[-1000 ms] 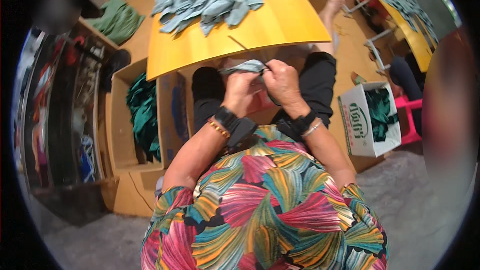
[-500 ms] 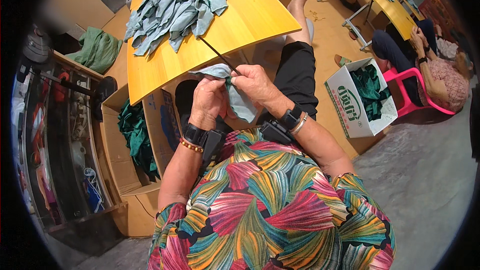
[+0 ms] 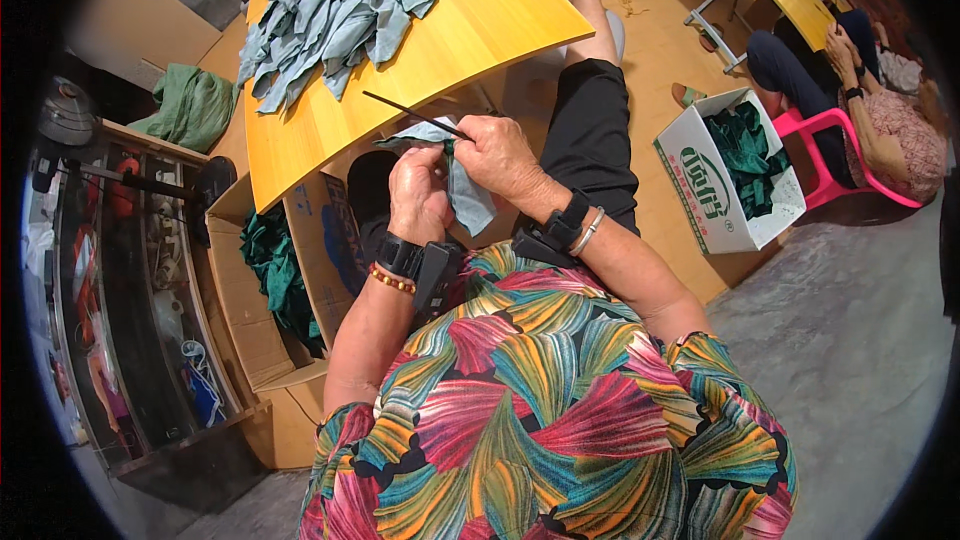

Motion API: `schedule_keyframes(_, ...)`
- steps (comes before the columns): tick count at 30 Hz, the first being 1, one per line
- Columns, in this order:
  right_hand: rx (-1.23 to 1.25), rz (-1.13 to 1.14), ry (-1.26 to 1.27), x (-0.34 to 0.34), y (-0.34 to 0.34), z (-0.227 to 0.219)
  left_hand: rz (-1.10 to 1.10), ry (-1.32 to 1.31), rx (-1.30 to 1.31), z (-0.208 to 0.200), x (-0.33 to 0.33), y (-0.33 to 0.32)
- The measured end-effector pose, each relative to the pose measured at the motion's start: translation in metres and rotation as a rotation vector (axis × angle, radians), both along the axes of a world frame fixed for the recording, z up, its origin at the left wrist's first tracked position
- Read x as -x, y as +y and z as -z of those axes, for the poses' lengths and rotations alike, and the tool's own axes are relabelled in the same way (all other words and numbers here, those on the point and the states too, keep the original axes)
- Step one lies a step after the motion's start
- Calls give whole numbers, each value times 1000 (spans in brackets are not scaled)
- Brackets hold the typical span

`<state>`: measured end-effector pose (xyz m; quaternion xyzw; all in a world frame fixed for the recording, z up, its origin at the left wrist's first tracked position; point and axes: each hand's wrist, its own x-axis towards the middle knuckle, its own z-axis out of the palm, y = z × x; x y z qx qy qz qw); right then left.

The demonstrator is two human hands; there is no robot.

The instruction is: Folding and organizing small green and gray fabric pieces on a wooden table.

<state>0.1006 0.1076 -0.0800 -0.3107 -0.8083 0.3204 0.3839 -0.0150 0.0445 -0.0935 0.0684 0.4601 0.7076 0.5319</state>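
The left hand (image 3: 416,188) is pinching a cloth (image 3: 470,198) with thumb and fingers, and the right hand (image 3: 497,157) is clenching a stick (image 3: 395,103). The cloth is hanging between the hands, just off the near edge of the table (image 3: 510,25).

Work on this piece is seemingly going on midway, as both hands are engaging it. From the hands, a pile (image 3: 340,10) of similar pieces is lying at eleven o'clock; I cannot tell whether those are waiting or finished. Green fabric is filling a carton (image 3: 245,340) at eight o'clock and a white box (image 3: 690,185) at three; its stage is staying unclear too.

The cloth is looking thin and limp, grey-blue with a darker green bit showing. The stick, dark, slim and straight, is pointing toward ten o'clock. The tabletop is shining smooth and yellow; the pile is spreading in crumpled, pointed folds.
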Motion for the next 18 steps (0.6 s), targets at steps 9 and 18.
schedule_keyframes(9,108,-28,96,-5,-5,-18,355,48,-245,5,34,-13)
schedule_keyframes(18,64,-13,93,-7,-2,-9,209,-5,-157,13,14,4)
